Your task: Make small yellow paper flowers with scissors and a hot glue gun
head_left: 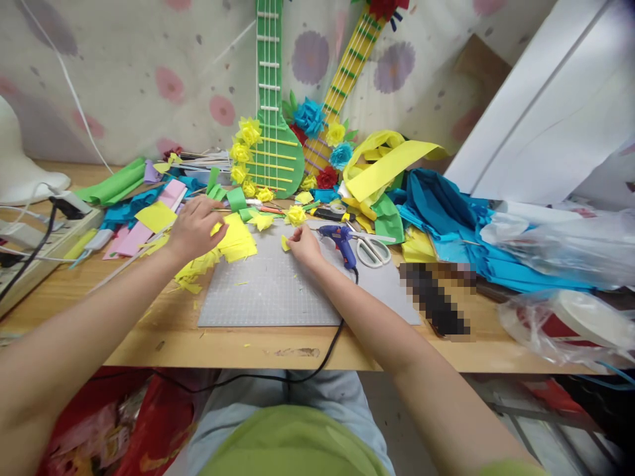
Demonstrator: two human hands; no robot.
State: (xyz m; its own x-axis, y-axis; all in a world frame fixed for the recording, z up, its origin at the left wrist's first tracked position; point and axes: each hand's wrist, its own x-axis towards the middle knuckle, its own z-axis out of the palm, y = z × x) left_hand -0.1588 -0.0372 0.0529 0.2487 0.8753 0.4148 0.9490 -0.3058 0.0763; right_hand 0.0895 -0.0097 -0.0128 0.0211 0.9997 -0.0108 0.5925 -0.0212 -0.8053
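Observation:
My left hand [194, 227] rests with curled fingers on a pile of yellow paper squares [237, 240] at the left edge of the grey cutting mat [268, 291]. My right hand [305, 246] lies on the mat, its fingers pinching a small yellow paper piece [284, 243]. A finished yellow paper flower [296, 215] lies just beyond it. A blue glue gun [340, 241] rests to the right of my right hand, its black cord running off the table edge.
Scissors [370, 250] lie beside the glue gun. Green [272, 99] and yellow [347, 73] paper guitars with flowers lean on the wall. Blue paper [446, 225], plastic bags [560, 317] and a blurred dark object [436, 301] crowd the right; a power strip [34, 248] sits left.

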